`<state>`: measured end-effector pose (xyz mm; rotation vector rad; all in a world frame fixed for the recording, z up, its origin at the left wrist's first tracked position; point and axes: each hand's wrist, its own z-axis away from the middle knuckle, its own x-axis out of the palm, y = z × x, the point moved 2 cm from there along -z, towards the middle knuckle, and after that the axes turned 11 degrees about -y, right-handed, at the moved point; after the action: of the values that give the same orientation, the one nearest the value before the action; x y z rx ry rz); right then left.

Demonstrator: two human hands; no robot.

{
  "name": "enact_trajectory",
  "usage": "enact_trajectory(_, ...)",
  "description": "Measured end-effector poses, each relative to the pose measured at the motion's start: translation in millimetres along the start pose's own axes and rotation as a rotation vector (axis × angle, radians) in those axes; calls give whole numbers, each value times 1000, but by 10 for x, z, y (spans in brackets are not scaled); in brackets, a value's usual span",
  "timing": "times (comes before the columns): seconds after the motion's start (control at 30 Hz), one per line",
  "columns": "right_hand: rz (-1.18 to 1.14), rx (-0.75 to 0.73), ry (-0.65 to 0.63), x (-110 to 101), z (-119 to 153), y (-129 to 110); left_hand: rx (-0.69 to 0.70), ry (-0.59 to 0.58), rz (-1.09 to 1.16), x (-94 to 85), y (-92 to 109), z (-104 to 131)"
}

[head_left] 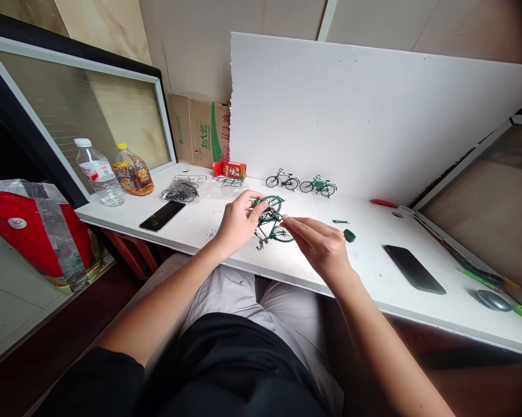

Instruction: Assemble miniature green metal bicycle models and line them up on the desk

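A small green model bicycle (pixel 265 229) is held tilted above the white table near its front edge. My left hand (pixel 238 223) grips it by the upper wheel, thumb and fingers closed round it. On the other side, my right hand (pixel 319 240) has thumb and fingertips pinched together at the bicycle's frame; whether a small part lies between them is too small to tell. A thin green piece (pixel 341 221) and a small green box-like part (pixel 349 236) lie on the table just right of my right hand.
Two finished-looking model bicycles, one black (pixel 282 180) and one green (pixel 318 186), stand by the white board (pixel 351 116). Phones (pixel 163 215) (pixel 414 269) lie on both sides. Bottles (pixel 132 171), bagged black parts (pixel 180 190) and a red box (pixel 230 169) are at left; tools (pixel 482 278) at right.
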<state>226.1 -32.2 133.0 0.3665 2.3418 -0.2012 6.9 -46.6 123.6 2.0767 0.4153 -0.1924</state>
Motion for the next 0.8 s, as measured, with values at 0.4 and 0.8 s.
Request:
enact_trajectory(0.4,-53,18,179,41,-68,80,-37,13,152,102,40,41)
enact_trajectory(0.8,164,-61,95,22,-9,-5,277,253,-290,46,154,126)
